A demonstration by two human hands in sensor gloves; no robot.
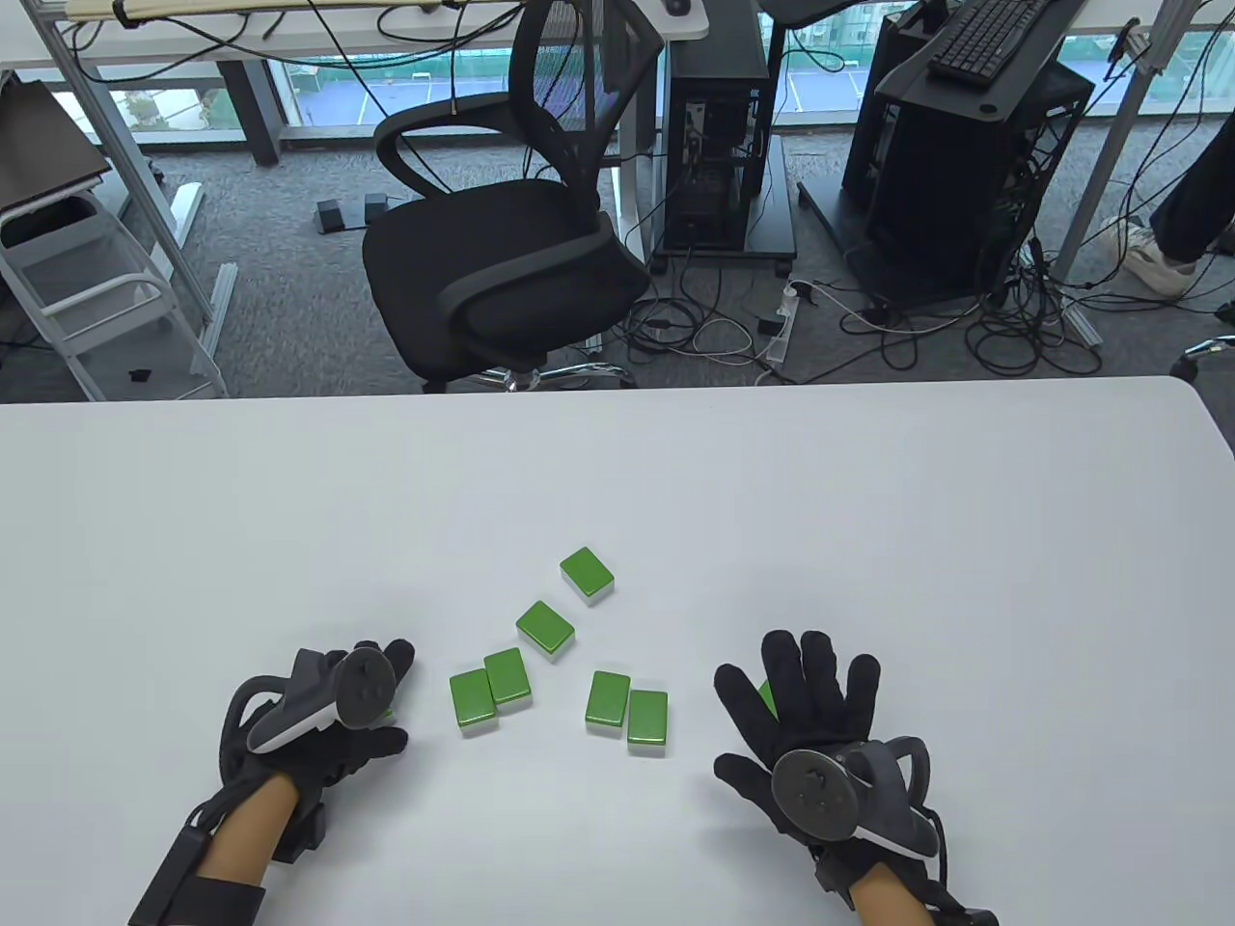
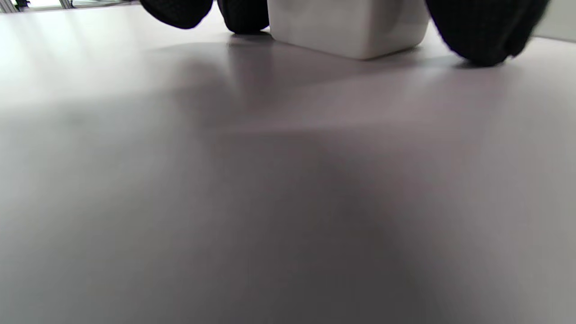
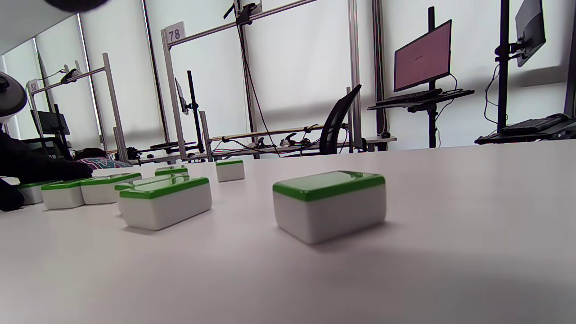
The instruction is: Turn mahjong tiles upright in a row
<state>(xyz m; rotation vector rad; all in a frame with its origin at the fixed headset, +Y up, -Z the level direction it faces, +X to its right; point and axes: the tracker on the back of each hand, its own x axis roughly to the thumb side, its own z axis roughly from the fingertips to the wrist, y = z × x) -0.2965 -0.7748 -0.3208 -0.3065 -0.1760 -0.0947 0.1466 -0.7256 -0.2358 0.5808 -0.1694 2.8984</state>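
Several green-backed mahjong tiles lie flat, green side up, on the white table (image 1: 868, 502): one far tile (image 1: 587, 575), one nearer (image 1: 545, 630), a touching pair (image 1: 490, 688) and another pair (image 1: 627, 710). My left hand (image 1: 397, 699) is curled at the left end and pinches a tile (image 2: 348, 27) that rests on the table, with fingers (image 2: 486, 31) on both sides of it. My right hand (image 1: 757, 675) hovers with fingers spread over another flat tile (image 3: 330, 204), apart from it. That tile shows as a green sliver (image 1: 768, 701).
A black office chair (image 1: 502, 251) and computer towers (image 1: 965, 164) stand on the floor past the table's far edge. The right wrist view shows the other tiles (image 3: 164, 204) in a loose line toward my left hand (image 3: 40, 168).
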